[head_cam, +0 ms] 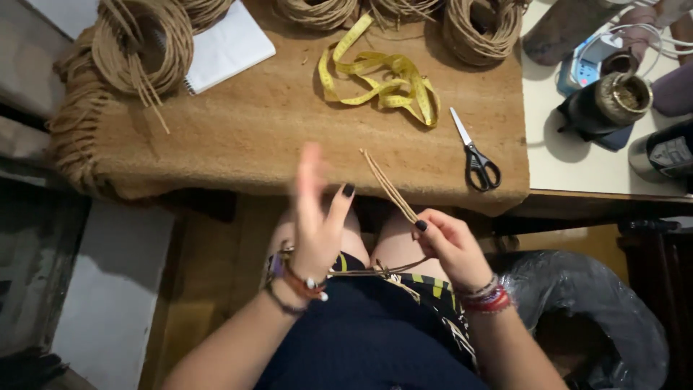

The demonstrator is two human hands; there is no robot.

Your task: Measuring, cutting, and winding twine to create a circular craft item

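Seen from above, over a seated lap in dark clothing. Right hand [447, 242] pinched shut on a bundle of tan cords [390, 188], thumb and fingertips gripping the strands near their lower end; beaded red bracelets at that wrist. Cords angled up and away to the left, upper tips lying over the near edge of the bench [245, 137]; lower tails trailing leftward across the lap toward the other wrist. Left hand [317, 224] raised and released, fingers spread, blurred, grasping nothing, just left of the cords and not touching them; bracelets at its wrist too. Grey plastic bag [606, 303] low on the right, beside the knee.

On the bench, covered by a brown woven mat: black-handled scissors [473, 155] closed, lying just beyond the right hand, blades pointing away. Farther back, a yellow tape measure [382, 83] in a loose tangle near the middle. Left rear, a coil of tan cord [144, 47] resting partly on a white spiral notebook [231, 47]. More coils [480, 29] lined along the far edge. Right of the mat, on a white surface, a dark cup with a metal rim [613, 101] and a small blue-and-white device [588, 65] with a white cable.
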